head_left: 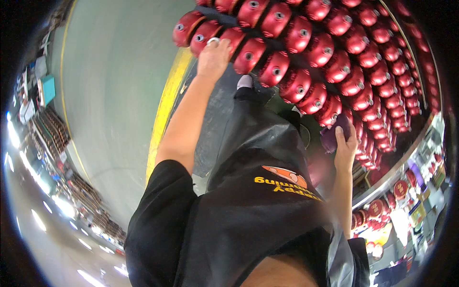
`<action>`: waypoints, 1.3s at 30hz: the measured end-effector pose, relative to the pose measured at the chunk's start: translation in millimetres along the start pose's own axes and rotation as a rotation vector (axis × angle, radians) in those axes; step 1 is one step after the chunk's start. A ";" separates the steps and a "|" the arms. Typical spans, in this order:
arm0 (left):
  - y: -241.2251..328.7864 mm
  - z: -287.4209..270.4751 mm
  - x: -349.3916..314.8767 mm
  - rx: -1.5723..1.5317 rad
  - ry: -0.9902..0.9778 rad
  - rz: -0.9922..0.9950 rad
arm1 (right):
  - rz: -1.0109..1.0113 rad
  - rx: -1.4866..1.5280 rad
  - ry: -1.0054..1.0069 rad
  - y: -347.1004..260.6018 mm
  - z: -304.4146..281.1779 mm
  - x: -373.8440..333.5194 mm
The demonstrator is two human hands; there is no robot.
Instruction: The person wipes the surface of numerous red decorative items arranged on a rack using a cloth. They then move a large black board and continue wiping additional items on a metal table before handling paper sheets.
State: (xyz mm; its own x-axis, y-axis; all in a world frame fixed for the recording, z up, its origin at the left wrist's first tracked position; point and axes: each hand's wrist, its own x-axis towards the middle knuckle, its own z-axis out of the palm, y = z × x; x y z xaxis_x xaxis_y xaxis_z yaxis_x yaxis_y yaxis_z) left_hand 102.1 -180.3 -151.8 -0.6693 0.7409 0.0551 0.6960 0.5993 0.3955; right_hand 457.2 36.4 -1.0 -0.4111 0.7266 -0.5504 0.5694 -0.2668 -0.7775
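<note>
Rows of glossy red, barrel-shaped bodies like small drums, each with a metal fitting in its side, fill the upper right. My left hand reaches to the front row at its left end. Its fingers are closed at a small white round thing, against a red drum; the exact grip is too small to make out. Lower right along the same row, my right hand grips a dark purple cloth, thumb on top, close to the nearest drums.
A yellow floor line runs beside my left arm over the green floor. Stacked racks and a teal box stand far left. More red round pieces lie at the right. My shoe is just below the front row.
</note>
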 end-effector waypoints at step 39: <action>195.8 79.9 -376.5 -0.449 -0.630 -0.704 | 0.359 0.015 -0.043 309.8 -210.1 -68.3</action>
State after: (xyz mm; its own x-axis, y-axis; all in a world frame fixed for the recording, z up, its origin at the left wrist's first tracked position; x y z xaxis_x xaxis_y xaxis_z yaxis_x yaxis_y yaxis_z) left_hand 511.2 -317.6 -168.4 -0.5395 0.3696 -0.7565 -0.0456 0.8844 0.4645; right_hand 811.3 37.1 -140.4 -0.2164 0.5579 -0.8012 0.6726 -0.5097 -0.5366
